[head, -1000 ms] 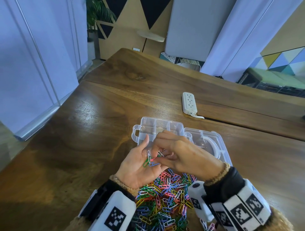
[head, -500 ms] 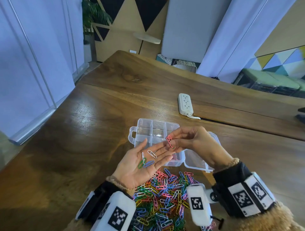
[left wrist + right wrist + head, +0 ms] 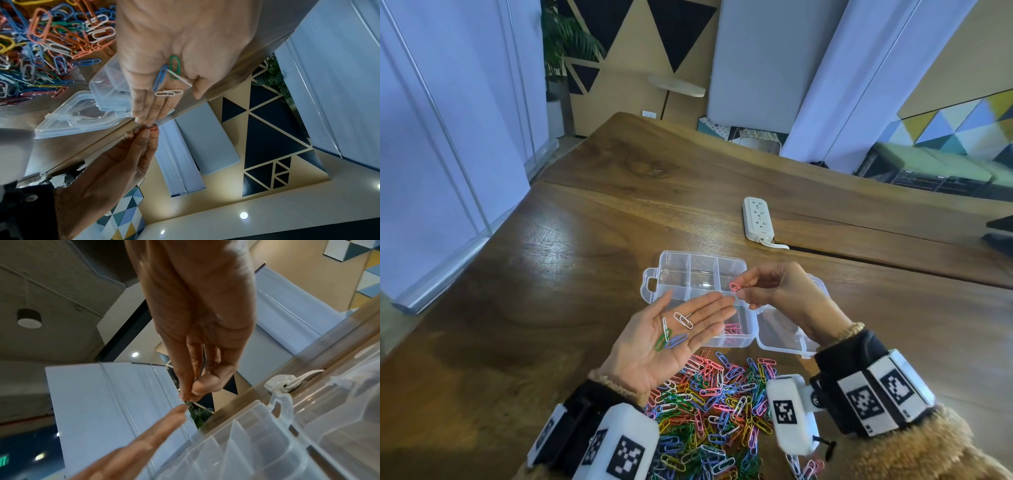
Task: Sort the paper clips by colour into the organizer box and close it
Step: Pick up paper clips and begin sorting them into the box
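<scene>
A clear organizer box point(image 3: 700, 274) lies open on the wooden table, its lid point(image 3: 782, 337) folded out to the right. Pink clips point(image 3: 732, 329) lie in its near right compartment. My left hand point(image 3: 671, 332) is held flat, palm up, just in front of the box, carrying a white clip point(image 3: 683, 320), a green clip point(image 3: 663, 339) and a blue clip point(image 3: 676, 340). My right hand point(image 3: 774, 291) hovers over the box and pinches a pink clip point(image 3: 735, 287) at its fingertips, close to the left fingertips. A heap of mixed coloured clips point(image 3: 715, 407) lies near me.
A white power strip point(image 3: 757, 218) with its cable lies beyond the box. A seam in the table point(image 3: 893, 270) runs behind it. Bare wood spreads to the left of the box. White tracker units sit on both wrists.
My right hand has lifted a pink clip out of my left palm and drawn it right, over the box. The left hand has flattened out, showing the remaining clips.
</scene>
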Action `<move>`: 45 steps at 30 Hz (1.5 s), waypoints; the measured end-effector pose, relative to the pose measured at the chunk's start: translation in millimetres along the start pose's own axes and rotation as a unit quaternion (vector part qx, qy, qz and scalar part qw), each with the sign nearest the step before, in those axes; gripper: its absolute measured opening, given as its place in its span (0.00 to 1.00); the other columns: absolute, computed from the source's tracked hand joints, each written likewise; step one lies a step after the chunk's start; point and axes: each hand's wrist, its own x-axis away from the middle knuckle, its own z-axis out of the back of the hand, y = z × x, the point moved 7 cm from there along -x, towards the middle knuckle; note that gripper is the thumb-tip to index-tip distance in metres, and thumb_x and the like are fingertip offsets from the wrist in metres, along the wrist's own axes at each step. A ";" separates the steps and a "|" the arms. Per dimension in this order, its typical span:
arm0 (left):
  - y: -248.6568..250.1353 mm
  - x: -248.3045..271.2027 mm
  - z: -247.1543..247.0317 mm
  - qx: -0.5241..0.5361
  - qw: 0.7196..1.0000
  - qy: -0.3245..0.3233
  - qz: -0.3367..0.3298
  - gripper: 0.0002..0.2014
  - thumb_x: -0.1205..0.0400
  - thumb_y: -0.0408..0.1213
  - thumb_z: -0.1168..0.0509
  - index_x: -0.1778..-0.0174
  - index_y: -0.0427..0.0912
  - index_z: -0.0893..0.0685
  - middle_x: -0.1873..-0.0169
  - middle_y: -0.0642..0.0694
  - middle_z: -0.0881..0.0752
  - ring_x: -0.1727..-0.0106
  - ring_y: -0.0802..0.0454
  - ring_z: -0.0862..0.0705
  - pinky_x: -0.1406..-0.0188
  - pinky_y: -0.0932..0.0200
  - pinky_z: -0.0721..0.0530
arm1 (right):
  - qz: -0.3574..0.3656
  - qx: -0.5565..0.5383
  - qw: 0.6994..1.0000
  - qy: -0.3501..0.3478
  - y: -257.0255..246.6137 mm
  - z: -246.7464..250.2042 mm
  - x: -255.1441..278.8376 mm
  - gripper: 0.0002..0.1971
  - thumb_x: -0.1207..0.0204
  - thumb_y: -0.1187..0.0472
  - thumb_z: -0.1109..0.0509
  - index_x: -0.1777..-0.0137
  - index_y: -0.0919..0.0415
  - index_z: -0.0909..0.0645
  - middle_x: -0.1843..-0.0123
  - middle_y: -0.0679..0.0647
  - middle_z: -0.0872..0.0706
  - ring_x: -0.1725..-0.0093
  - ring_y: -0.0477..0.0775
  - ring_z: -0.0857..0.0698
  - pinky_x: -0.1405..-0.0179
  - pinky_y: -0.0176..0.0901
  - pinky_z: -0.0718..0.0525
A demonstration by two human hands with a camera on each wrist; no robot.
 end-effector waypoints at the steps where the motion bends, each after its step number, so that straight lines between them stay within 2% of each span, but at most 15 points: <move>1: 2.5 -0.1 0.8 -0.003 1.000 -0.007 -0.004 0.29 0.19 0.46 0.40 0.35 0.19 0.23 0.32 0.23 0.23 0.32 0.30 0.22 0.35 0.40 0.23 | 0.001 0.026 1.000 0.011 2.1 1.6 -2.2 0.05 0.32 0.72 0.25 0.57 0.66 0.14 0.63 0.61 0.12 0.72 0.45 0.19 0.64 0.36 0.17; 3: 7.6 0.5 2.9 -0.006 1.000 -0.020 -0.009 0.29 0.18 0.45 0.40 0.33 0.19 0.25 0.30 0.24 0.26 0.29 0.29 0.24 0.32 0.41 0.24 | 0.008 0.097 0.995 0.037 5.7 4.4 -6.3 0.05 0.35 0.71 0.22 0.63 0.62 0.15 0.64 0.60 0.12 0.73 0.45 0.19 0.64 0.37 0.17; 7: 15.1 1.7 6.1 -0.006 1.000 -0.010 -0.024 0.30 0.21 0.45 0.43 0.36 0.20 0.22 0.31 0.25 0.24 0.32 0.31 0.21 0.35 0.40 0.22 | 0.016 0.197 0.979 0.060 9.6 1.9 -10.6 0.09 0.39 0.70 0.19 0.68 0.60 0.17 0.73 0.48 0.16 0.77 0.35 0.22 0.70 0.22 0.24; 10: 22.5 4.2 5.6 -0.009 0.999 -0.012 -0.040 0.30 0.22 0.45 0.43 0.37 0.19 0.21 0.31 0.24 0.24 0.33 0.31 0.21 0.36 0.40 0.21 | 0.027 0.232 0.970 0.065 9.9 -1.6 -12.2 0.08 0.38 0.71 0.21 0.68 0.61 0.18 0.70 0.53 0.12 0.68 0.44 0.14 0.65 0.32 0.20; 12: 30.4 8.8 6.9 -0.010 0.999 -0.019 -0.050 0.30 0.20 0.45 0.43 0.34 0.19 0.24 0.29 0.24 0.26 0.29 0.30 0.24 0.32 0.39 0.24 | 0.027 0.225 0.971 0.072 11.6 -1.8 -13.0 0.07 0.36 0.73 0.24 0.67 0.63 0.17 0.69 0.55 0.11 0.66 0.47 0.13 0.63 0.37 0.17; 16: 45.9 14.9 12.2 0.016 0.997 -0.023 -0.072 0.30 0.15 0.46 0.48 0.30 0.19 0.30 0.27 0.23 0.30 0.26 0.29 0.28 0.29 0.40 0.25 | 0.023 0.199 0.977 0.073 13.5 -2.0 -12.6 0.04 0.32 0.74 0.26 0.65 0.67 0.16 0.72 0.50 0.13 0.77 0.30 0.20 0.73 0.27 0.19; 20: 45.6 16.4 7.2 0.009 0.996 -0.003 -0.090 0.30 0.13 0.47 0.51 0.34 0.19 0.25 0.31 0.23 0.25 0.31 0.30 0.23 0.35 0.39 0.20 | 0.037 0.141 0.988 0.056 -0.5 -10.4 -14.6 0.02 0.31 0.71 0.25 0.63 0.67 0.14 0.73 0.52 0.14 0.79 0.33 0.22 0.74 0.23 0.22; 23: 50.5 18.7 10.3 0.026 0.993 0.007 -0.114 0.31 0.12 0.47 0.51 0.36 0.18 0.23 0.32 0.22 0.24 0.34 0.28 0.20 0.39 0.38 0.19 | 0.037 0.115 0.993 -0.009 -15.2 -33.5 -18.9 0.03 0.29 0.72 0.28 0.57 0.69 0.13 0.72 0.50 0.15 0.79 0.34 0.21 0.70 0.20 0.22; 26: 56.1 23.8 8.5 0.043 0.992 0.004 -0.118 0.30 0.14 0.47 0.48 0.35 0.18 0.23 0.32 0.22 0.25 0.34 0.27 0.21 0.42 0.38 0.17 | 0.028 0.075 0.994 -0.072 -21.6 -60.2 -27.2 0.06 0.29 0.77 0.30 0.52 0.73 0.16 0.67 0.55 0.15 0.73 0.40 0.17 0.63 0.28 0.16; 29: 54.9 25.6 3.6 0.044 0.992 -0.007 -0.119 0.30 0.14 0.47 0.46 0.37 0.17 0.22 0.33 0.21 0.24 0.34 0.27 0.21 0.43 0.37 0.18 | 0.039 0.133 0.987 -0.078 -23.2 -78.7 -35.1 0.06 0.30 0.73 0.28 0.53 0.67 0.16 0.57 0.60 0.11 0.57 0.51 0.11 0.48 0.45 0.13; 34: 57.7 24.4 4.1 0.011 0.991 -0.003 -0.132 0.32 0.16 0.49 0.46 0.34 0.19 0.25 0.31 0.23 0.25 0.32 0.30 0.22 0.37 0.39 0.21 | 0.046 0.149 0.985 -0.071 -22.3 -81.2 -31.8 0.10 0.31 0.77 0.33 0.54 0.63 0.18 0.56 0.62 0.10 0.54 0.57 0.11 0.47 0.53 0.14; 37: 58.4 23.0 7.8 0.003 0.990 0.008 -0.139 0.34 0.16 0.52 0.50 0.34 0.20 0.24 0.32 0.24 0.23 0.31 0.33 0.21 0.36 0.41 0.22 | 0.045 0.078 0.995 -0.046 -27.2 -69.4 -22.9 0.15 0.29 0.80 0.37 0.59 0.59 0.20 0.58 0.63 0.10 0.57 0.59 0.10 0.51 0.49 0.12; 39: 58.3 21.3 11.3 0.020 0.989 0.016 -0.146 0.36 0.15 0.54 0.53 0.35 0.20 0.23 0.32 0.25 0.23 0.31 0.33 0.21 0.35 0.40 0.23 | 0.086 0.080 0.993 0.022 -39.7 -55.3 -15.6 0.11 0.26 0.77 0.35 0.57 0.60 0.18 0.61 0.58 0.11 0.61 0.54 0.11 0.56 0.39 0.13; 42: 56.0 20.2 15.3 0.024 0.987 0.037 -0.154 0.38 0.14 0.56 0.54 0.40 0.19 0.19 0.36 0.24 0.20 0.36 0.32 0.18 0.38 0.38 0.20 | 0.221 0.173 0.953 0.118 -77.1 -47.2 6.4 0.04 0.27 0.67 0.29 0.56 0.57 0.15 0.62 0.43 0.15 0.63 0.41 0.17 0.60 0.29 0.18; 45: 50.3 16.3 15.9 -0.022 0.986 0.049 -0.159 0.39 0.14 0.56 0.54 0.53 0.22 0.12 0.49 0.27 0.13 0.50 0.37 0.11 0.50 0.46 0.11 | 0.288 0.228 0.928 0.055 -94.6 -74.7 18.8 0.02 0.26 0.61 0.28 0.55 0.55 0.15 0.58 0.43 0.18 0.60 0.41 0.20 0.59 0.38 0.18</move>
